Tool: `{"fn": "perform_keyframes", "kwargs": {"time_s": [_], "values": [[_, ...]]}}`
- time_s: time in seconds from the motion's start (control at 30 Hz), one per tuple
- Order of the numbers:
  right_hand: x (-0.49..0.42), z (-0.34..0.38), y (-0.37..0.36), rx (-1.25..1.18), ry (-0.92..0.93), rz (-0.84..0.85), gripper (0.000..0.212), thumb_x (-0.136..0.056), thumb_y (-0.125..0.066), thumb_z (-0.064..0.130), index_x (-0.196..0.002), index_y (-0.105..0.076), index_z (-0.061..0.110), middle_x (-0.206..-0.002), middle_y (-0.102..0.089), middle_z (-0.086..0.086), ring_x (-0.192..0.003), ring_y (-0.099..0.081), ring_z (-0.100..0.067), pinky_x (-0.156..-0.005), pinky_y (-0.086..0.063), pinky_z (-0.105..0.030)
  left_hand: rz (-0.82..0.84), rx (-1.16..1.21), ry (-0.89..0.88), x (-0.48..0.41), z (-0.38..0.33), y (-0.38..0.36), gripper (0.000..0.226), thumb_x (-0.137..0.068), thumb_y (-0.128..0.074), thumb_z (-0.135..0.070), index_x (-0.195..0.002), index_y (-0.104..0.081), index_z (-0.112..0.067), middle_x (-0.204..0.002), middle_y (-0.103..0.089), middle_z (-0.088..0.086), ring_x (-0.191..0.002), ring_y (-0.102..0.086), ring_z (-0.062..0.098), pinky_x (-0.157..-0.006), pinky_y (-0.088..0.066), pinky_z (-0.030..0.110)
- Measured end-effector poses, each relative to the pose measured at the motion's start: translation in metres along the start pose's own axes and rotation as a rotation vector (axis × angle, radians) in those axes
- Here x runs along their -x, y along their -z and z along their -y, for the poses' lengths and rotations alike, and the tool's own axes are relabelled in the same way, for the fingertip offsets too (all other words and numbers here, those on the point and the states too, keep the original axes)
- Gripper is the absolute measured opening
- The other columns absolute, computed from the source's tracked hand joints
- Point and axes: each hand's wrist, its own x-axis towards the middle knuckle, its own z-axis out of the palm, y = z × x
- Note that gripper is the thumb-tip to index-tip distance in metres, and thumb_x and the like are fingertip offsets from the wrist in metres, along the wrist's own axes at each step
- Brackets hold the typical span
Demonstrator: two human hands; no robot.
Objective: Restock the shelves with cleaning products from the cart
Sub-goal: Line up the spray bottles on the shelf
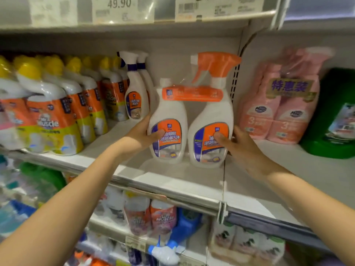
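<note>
A twin pack of white cleaner bottles [192, 112], bound by an orange band and clear wrap, stands on the grey shelf [172, 181]. Its right bottle carries an orange spray trigger; the left one has a plain white cap. My left hand [143, 134] grips the left bottle from its side, thumb across the label. On the other side, my right hand [238, 144] holds the right bottle, thumb pressed on its label. The cart is out of sight.
Two white spray bottles [136, 93] stand behind to the left, beside several yellow-capped cleaner packs [53, 112]. Pink twin packs [278, 104] and a green jug [334, 116] fill the right section past a perforated divider. Lower shelves hold more products. Price tags hang above.
</note>
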Motion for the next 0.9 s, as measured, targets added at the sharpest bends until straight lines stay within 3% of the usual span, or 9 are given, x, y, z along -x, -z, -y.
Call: {"fn": "perform_keyframes", "kwargs": {"time_s": [0.13,0.23,0.3,0.4,0.5,0.6,0.67,0.73,0.9], "values": [[0.026,0.0,0.001,0.098,0.014,-0.046,0.032,-0.087,-0.065,0.038,-0.116,-0.057,0.026,-0.102,-0.068,0.01,-0.087,-0.064,-0.001,-0.071,-0.05,-0.017,-0.058,0.061,0.081,0.026,-0.004,-0.006,0.063,-0.079,-0.061,-0.042,-0.135,-0.033,-0.04,-0.114,-0.06,-0.021,-0.095,-0.064,-0.006,-0.071,-0.052,0.013],[0.044,0.001,0.0,0.095,0.032,-0.045,0.016,-0.088,-0.066,0.037,-0.1,-0.056,0.036,-0.091,-0.064,0.021,-0.071,-0.061,0.014,-0.055,-0.044,-0.003,-0.119,0.2,0.198,0.038,-0.009,-0.015,0.055,-0.074,-0.036,-0.073,-0.12,-0.049,-0.045,-0.109,-0.069,-0.016,-0.097,-0.067,0.005,-0.077,-0.054,0.029],[0.057,0.001,-0.002,0.109,0.073,-0.069,0.014,-0.086,-0.066,0.04,-0.092,-0.054,0.037,-0.089,-0.064,0.02,-0.073,-0.061,0.012,-0.057,-0.044,-0.005,-0.268,0.319,0.229,0.04,-0.012,-0.025,0.061,-0.077,-0.019,-0.079,-0.11,-0.056,-0.043,-0.096,-0.073,-0.015,-0.088,-0.069,0.006,-0.074,-0.054,0.032],[0.07,0.002,-0.006,0.168,0.115,-0.088,0.02,-0.086,-0.065,0.044,-0.096,-0.054,0.031,-0.091,-0.065,0.009,-0.082,-0.062,-0.004,-0.065,-0.045,-0.016,-0.644,0.301,0.283,0.034,-0.02,-0.045,0.065,-0.095,-0.012,-0.064,-0.103,-0.062,-0.024,-0.086,-0.07,-0.002,-0.08,-0.067,0.014,-0.073,-0.053,0.029],[0.072,0.005,-0.004,0.178,0.11,-0.055,0.032,-0.086,-0.064,0.046,-0.104,-0.055,0.022,-0.098,-0.067,0.003,-0.088,-0.064,-0.013,-0.068,-0.049,-0.02,-0.834,0.198,0.25,0.033,-0.023,-0.056,0.059,-0.1,-0.014,-0.056,-0.075,-0.058,-0.025,-0.07,-0.063,-0.007,-0.066,-0.06,0.005,-0.055,-0.045,0.019],[0.073,0.007,-0.002,0.152,0.091,-0.018,0.03,-0.086,-0.064,0.046,-0.104,-0.055,0.023,-0.101,-0.069,0.002,-0.092,-0.066,-0.017,-0.08,-0.055,-0.033,-0.829,0.19,0.239,0.036,-0.023,-0.055,0.054,-0.101,-0.015,-0.052,-0.072,-0.054,-0.029,-0.067,-0.061,-0.01,-0.064,-0.059,0.003,-0.051,-0.044,0.018],[0.074,0.007,-0.002,0.151,0.095,-0.019,0.029,-0.087,-0.064,0.045,-0.104,-0.055,0.024,-0.101,-0.069,0.002,-0.092,-0.066,-0.015,-0.081,-0.055,-0.033,-0.818,0.208,0.216,0.035,-0.021,-0.054,0.053,-0.102,-0.015,-0.05,-0.073,-0.053,-0.028,-0.07,-0.062,-0.008,-0.068,-0.061,0.006,-0.059,-0.049,0.021],[0.076,0.006,-0.004,0.151,0.106,-0.03,0.027,-0.088,-0.063,0.044,-0.106,-0.056,0.025,-0.101,-0.069,0.004,-0.091,-0.066,-0.011,-0.078,-0.054,-0.027,-0.811,0.226,0.187,0.034,-0.019,-0.055,0.053,-0.103,-0.015,-0.048,-0.076,-0.055,-0.027,-0.076,-0.065,-0.004,-0.072,-0.063,0.008,-0.065,-0.052,0.023],[0.083,0.004,-0.01,0.117,0.138,-0.095,0.017,-0.088,-0.062,0.041,-0.1,-0.057,0.029,-0.091,-0.066,0.016,-0.076,-0.063,0.013,-0.06,-0.046,-0.004,-0.791,0.22,0.122,0.038,-0.017,-0.055,0.054,-0.104,-0.015,-0.045,-0.074,-0.055,-0.025,-0.072,-0.065,-0.004,-0.057,-0.062,-0.001,-0.048,-0.046,0.011]]}}
